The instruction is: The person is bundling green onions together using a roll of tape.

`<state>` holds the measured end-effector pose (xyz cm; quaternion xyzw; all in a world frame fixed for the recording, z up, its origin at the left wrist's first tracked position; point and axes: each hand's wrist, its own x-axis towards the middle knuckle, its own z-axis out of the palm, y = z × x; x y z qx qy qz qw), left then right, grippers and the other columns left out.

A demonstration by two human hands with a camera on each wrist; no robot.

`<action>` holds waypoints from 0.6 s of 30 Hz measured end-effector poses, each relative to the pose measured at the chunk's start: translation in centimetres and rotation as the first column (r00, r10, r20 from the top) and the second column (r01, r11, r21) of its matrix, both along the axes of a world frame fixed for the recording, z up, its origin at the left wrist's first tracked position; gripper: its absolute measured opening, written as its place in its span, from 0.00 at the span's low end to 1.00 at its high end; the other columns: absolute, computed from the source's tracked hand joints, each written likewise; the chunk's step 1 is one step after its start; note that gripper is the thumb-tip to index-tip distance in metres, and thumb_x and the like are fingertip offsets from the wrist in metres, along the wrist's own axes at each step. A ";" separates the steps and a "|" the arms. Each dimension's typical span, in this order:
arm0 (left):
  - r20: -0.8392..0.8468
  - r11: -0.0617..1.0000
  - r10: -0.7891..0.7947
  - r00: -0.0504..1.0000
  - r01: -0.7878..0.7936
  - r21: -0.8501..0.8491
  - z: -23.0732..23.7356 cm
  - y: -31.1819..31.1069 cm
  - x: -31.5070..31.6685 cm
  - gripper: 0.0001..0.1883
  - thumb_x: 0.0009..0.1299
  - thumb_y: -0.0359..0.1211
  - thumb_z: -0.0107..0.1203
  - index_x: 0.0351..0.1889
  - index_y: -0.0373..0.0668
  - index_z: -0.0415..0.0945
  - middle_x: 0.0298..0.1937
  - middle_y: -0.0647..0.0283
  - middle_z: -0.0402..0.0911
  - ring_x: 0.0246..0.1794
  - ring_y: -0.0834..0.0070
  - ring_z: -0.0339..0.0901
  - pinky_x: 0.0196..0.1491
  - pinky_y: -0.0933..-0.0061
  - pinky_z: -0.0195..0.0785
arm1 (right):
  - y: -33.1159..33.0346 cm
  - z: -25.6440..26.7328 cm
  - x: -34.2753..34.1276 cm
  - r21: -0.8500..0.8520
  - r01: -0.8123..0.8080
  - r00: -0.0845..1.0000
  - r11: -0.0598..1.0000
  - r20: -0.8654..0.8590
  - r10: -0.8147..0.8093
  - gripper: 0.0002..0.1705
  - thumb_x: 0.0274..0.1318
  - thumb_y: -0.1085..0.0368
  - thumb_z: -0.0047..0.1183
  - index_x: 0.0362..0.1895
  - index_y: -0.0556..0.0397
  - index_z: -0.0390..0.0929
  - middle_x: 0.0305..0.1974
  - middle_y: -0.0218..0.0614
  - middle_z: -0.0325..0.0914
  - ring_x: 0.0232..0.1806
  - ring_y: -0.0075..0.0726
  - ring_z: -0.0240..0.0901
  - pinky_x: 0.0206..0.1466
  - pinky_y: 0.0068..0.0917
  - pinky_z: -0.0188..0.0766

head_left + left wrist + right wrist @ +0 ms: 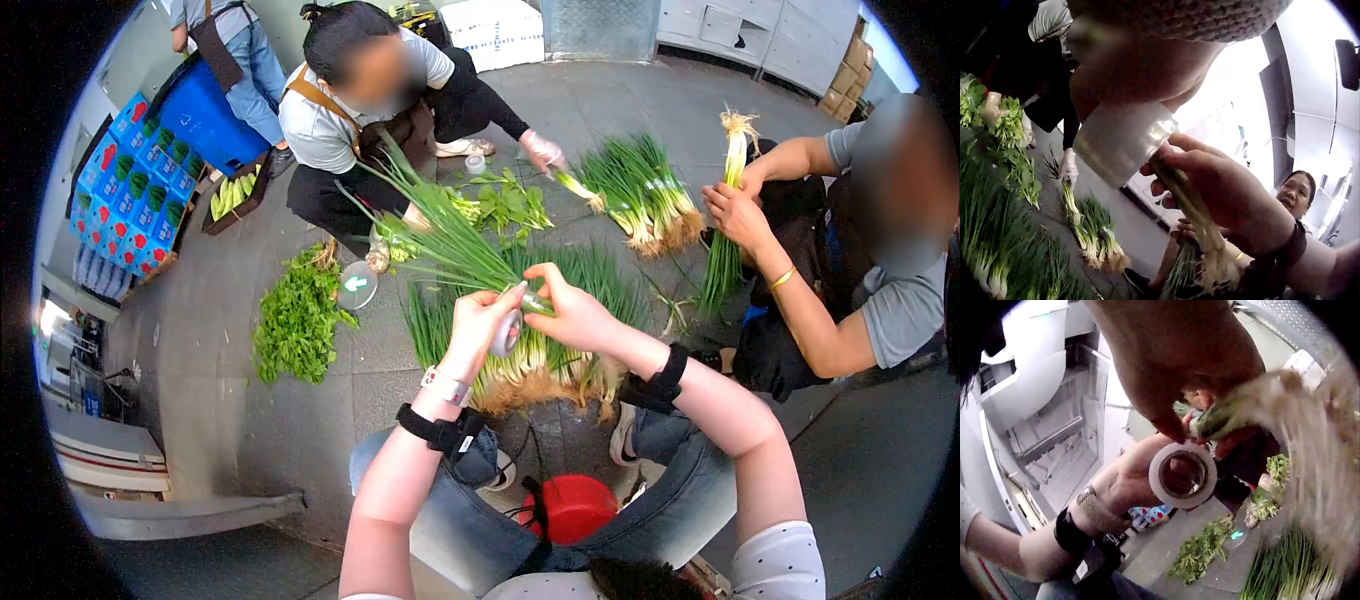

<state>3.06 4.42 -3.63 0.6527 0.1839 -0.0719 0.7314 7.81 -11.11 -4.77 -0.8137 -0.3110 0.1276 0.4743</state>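
L hand (478,328): fingers curled, gripping tape (1122,140) + bunch (455,245)
R hand (575,314): fingers pinch bunch nr roots (1213,259)
Floor (300,430): more scallions (535,365), below hands

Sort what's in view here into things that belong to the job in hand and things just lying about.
Likely in the job:
- green onions in the hands
- tape roll
- loose-looking green onions near the feet
- bunches of green onions beyond

Seemingly just lying about:
- leafy greens
- pale green vegetables in a crate
- blue cartons
- blue bin
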 end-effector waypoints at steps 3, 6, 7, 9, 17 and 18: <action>-0.027 0.997 0.072 0.997 -0.072 -0.015 -0.7 -1.0 0.2 0.16 0.59 0.40 0.57 0.20 0.37 0.71 0.15 0.65 0.71 0.09 0.82 0.66 0.12 0.83 0.57 | 0.3 1.4 -1.6 -0.187 0.167 0.914 0.968 0.396 -0.081 0.24 0.42 0.63 0.53 0.45 0.49 0.61 0.34 0.39 0.69 0.38 0.44 0.70 0.35 0.33 0.67; -0.034 0.997 0.069 0.997 -0.068 0.026 -0.6 -1.4 0.1 0.16 0.60 0.40 0.56 0.20 0.37 0.71 0.14 0.65 0.71 0.08 0.81 0.66 0.11 0.82 0.58 | 0.0 1.4 -1.5 -0.254 0.221 0.834 0.942 0.550 -0.047 0.20 0.43 0.64 0.52 0.43 0.49 0.64 0.33 0.36 0.68 0.37 0.39 0.71 0.36 0.31 0.67; -0.048 1.000 0.029 0.998 -0.029 0.001 -0.2 -1.4 0.0 0.16 0.61 0.40 0.54 0.21 0.36 0.71 0.14 0.65 0.71 0.09 0.81 0.67 0.12 0.82 0.59 | 0.1 0.8 -1.3 -0.216 0.235 0.800 0.948 0.596 -0.063 0.19 0.44 0.63 0.51 0.43 0.49 0.66 0.33 0.35 0.68 0.35 0.39 0.70 0.34 0.33 0.67; -0.005 0.995 -0.026 1.000 0.025 -0.096 -0.3 -1.4 0.0 0.15 0.62 0.39 0.53 0.23 0.36 0.71 0.17 0.65 0.72 0.11 0.81 0.68 0.14 0.82 0.61 | -0.1 0.5 -0.9 -0.235 0.268 0.727 0.934 0.685 -0.036 0.18 0.45 0.63 0.50 0.44 0.50 0.66 0.32 0.34 0.68 0.36 0.37 0.69 0.35 0.31 0.66; 0.071 0.967 -0.255 0.964 0.252 0.041 0.8 0.5 -0.3 0.16 0.64 0.40 0.49 0.37 0.35 0.73 0.29 0.66 0.75 0.25 0.82 0.72 0.28 0.83 0.65 | -1.7 2.1 0.1 -0.171 0.219 0.749 0.961 0.661 -0.053 0.18 0.47 0.66 0.48 0.46 0.52 0.65 0.30 0.36 0.69 0.33 0.40 0.69 0.34 0.33 0.67; 0.099 0.955 -0.283 0.954 0.272 0.116 0.9 0.8 0.0 0.16 0.64 0.41 0.50 0.37 0.35 0.73 0.30 0.66 0.75 0.26 0.83 0.72 0.29 0.83 0.65 | -2.1 2.4 0.2 -0.146 0.183 0.786 0.972 0.616 -0.055 0.18 0.48 0.66 0.47 0.46 0.53 0.65 0.30 0.37 0.70 0.33 0.41 0.69 0.34 0.33 0.67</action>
